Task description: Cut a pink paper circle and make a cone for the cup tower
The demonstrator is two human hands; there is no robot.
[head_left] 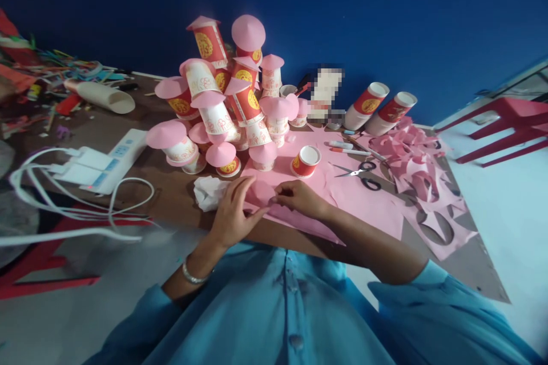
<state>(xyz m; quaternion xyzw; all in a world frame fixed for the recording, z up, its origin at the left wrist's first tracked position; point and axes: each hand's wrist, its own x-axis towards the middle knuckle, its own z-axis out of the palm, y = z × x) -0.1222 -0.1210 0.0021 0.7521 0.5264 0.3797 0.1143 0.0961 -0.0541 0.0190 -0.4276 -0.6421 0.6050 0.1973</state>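
Note:
A round piece of pink paper is between my hands at the table's front edge. My left hand curves round its left side, thumb and fingers at the paper's edge. The right hand is closed, pinching the paper's right edge with thumb and finger. Just behind stands a red paper cup without a cone on it. Crumpled white paper lies beside my left hand. Many stacked paper cups with pink cone tops stand behind it.
Scissors lie open on pink sheets at right, near pens. Pink offcuts and two cup stacks stand farther right. At left are a power strip with white cables, a cardboard tube and coloured scraps.

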